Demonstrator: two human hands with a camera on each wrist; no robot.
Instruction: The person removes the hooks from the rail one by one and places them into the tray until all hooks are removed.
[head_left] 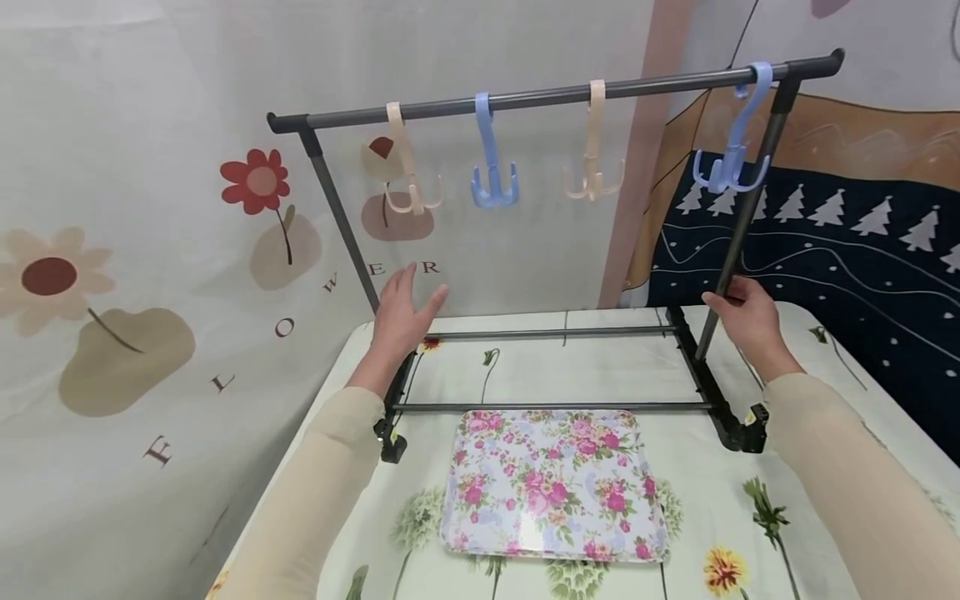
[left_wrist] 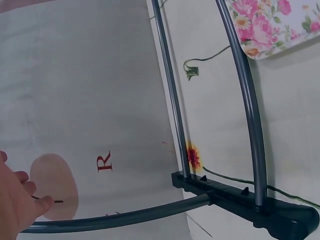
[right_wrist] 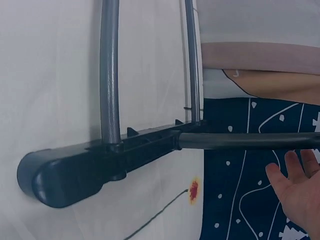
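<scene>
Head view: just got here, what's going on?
A person has both hands at a dark rack standing on a flower-print cloth. The right hand is at the right upright; the left hand is open by the left upright. Two beige hooks and two blue hooks hang from the top bar. A floral panel lies flat in front.

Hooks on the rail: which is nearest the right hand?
The far-right blue hook, by the right post; the other blue hook hangs between two beige hooks.
</scene>
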